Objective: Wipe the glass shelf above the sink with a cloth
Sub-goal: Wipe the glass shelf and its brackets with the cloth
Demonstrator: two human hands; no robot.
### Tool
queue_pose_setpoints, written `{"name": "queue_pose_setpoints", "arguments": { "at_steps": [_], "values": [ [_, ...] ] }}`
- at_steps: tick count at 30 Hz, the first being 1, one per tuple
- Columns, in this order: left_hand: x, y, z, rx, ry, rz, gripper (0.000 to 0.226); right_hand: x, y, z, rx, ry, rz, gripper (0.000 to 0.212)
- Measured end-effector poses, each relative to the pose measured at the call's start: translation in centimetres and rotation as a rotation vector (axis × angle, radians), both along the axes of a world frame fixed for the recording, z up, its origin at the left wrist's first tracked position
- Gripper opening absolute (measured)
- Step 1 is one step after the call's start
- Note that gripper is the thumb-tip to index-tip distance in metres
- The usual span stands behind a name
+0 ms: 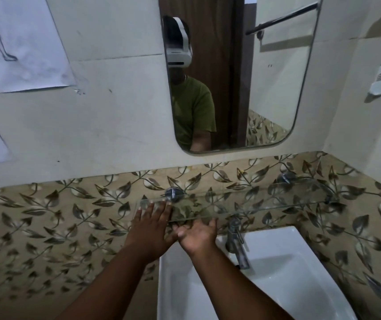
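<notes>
The clear glass shelf (265,199) is fixed to the leaf-patterned tiles on two chrome mounts, above the white sink (284,273). My left hand (152,227) lies flat with fingers spread on the shelf's left end. My right hand (196,236) is turned palm up at the shelf's front edge. Its fingers go under the glass to an olive-green crumpled cloth (189,210), which shows through the shelf. The fingertips are hidden by the glass and the cloth.
A chrome tap (236,241) stands right of my right hand, below the shelf. A mirror (272,88) hangs above and reflects a person in a green shirt. A white holder (380,80) is on the right wall, and paper sheets (18,42) hang at left.
</notes>
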State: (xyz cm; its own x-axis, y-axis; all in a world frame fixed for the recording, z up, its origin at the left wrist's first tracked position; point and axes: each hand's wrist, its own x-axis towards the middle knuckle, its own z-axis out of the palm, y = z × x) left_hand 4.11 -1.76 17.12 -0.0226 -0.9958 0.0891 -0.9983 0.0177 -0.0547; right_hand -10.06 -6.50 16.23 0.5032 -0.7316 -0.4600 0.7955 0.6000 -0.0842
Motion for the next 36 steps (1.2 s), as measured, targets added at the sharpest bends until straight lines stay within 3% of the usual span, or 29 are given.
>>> {"name": "queue_pose_setpoints", "arguments": {
  "at_steps": [3,9,12,16,20,26,29,33,36],
  "values": [
    [0.1,0.2,0.0,-0.001,-0.008,0.003,0.113,-0.4,-0.2,0.7,0.053,0.081,-0.026,0.061],
    [-0.1,0.4,-0.1,-0.030,0.008,-0.010,0.113,-3.2,-0.5,0.8,-0.063,0.066,-0.080,0.094],
    [-0.1,0.4,-0.1,-0.028,0.022,-0.015,0.114,-5.6,-1.9,0.8,-0.020,-0.008,-0.161,0.092],
    [-0.3,0.4,0.0,-0.042,0.037,-0.019,0.115,-5.5,-2.4,2.4,-0.124,-0.149,-0.135,0.092],
    [-0.2,0.5,0.2,-0.028,0.023,-0.017,0.118,-7.0,-1.5,1.5,-0.185,-0.098,-0.021,0.098],
    [0.3,0.4,-0.2,-0.060,0.042,-0.029,0.115,-11.1,-3.3,2.4,-0.021,-0.053,-0.257,0.098],
    [0.4,0.2,-0.7,-0.103,0.063,-0.047,0.110,-9.5,-2.3,3.8,-0.067,-0.109,-0.243,0.099],
    [0.7,0.0,-1.3,-0.130,0.072,-0.066,0.104,-10.9,-1.2,2.8,-0.084,-0.034,-0.172,0.101],
    [1.0,-0.1,-1.5,-0.134,0.061,-0.071,0.103,-14.9,-2.3,2.4,-0.017,-0.012,-0.287,0.098]
  ]
}}
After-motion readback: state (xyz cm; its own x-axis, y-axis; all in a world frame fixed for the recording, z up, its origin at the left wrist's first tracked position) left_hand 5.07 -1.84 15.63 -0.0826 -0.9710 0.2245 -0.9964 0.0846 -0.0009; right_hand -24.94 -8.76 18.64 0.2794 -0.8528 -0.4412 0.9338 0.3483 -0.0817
